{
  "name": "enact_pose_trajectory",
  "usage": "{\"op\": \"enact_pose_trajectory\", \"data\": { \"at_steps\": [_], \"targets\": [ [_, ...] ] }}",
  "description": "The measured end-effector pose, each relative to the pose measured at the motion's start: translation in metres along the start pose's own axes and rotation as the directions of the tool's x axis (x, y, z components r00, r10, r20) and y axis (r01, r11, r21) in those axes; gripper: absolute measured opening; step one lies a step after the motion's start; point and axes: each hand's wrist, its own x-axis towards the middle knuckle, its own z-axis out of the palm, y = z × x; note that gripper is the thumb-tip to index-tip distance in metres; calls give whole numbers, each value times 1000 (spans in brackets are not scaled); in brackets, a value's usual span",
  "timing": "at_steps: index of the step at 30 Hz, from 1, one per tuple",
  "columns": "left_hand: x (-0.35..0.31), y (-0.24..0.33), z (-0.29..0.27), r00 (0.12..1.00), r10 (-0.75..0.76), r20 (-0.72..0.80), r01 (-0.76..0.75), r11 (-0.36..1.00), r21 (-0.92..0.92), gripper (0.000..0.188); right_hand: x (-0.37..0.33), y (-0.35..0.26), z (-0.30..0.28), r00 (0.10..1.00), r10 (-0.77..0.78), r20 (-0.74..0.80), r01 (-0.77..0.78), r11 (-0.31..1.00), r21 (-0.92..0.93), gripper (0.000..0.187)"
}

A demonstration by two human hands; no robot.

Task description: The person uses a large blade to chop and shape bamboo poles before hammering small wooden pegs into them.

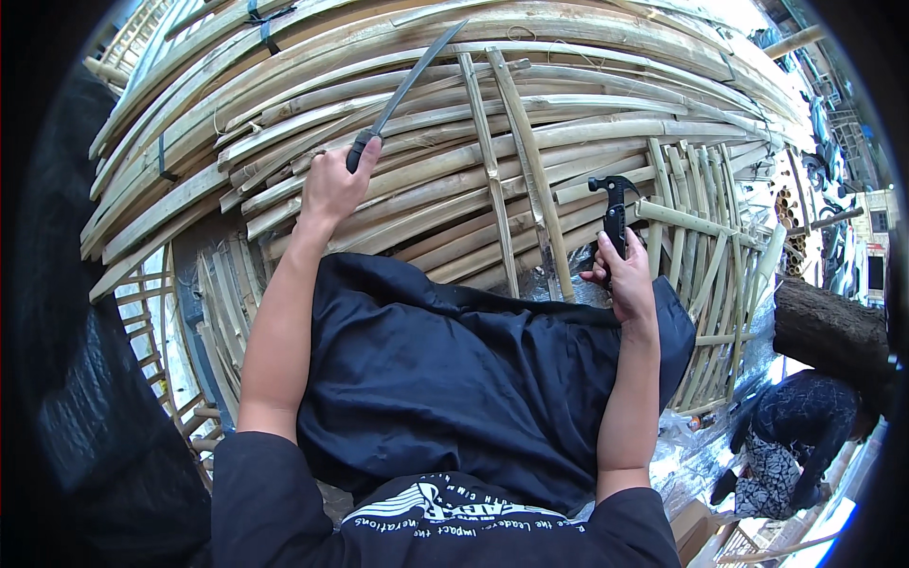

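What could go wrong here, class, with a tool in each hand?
1. The left hand holds a long knife with its blade raised over the bamboo strips; a slip could cut.
2. The right hand grips a black hammer close to the thumb, so a strike might pinch it.

No signs, labels or screens are showing here. One thing looking like a package is sitting at the bottom right: a brown cardboard box (698,523), partly hidden. Near it, shiny clear plastic wrapping (684,437) is lying crumpled on the ground.
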Motion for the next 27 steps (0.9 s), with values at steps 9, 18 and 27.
{"op": "enact_pose_trajectory", "data": {
  "at_steps": [9,18,27],
  "targets": [
    [-3,-5,-1,909,356,-214,-247,877,412,62,4,4,-1,1000,-7,-1,7,1000,2,18],
    [-5,-4,21,938,343,-40,-253,760,598,61,3,3,0,1000,-1,-6,1,999,-35,17],
    [-3,-1,27,947,320,-17,-236,733,639,69,4,6,3,999,15,41,-13,999,-48,16]
  ]
}}
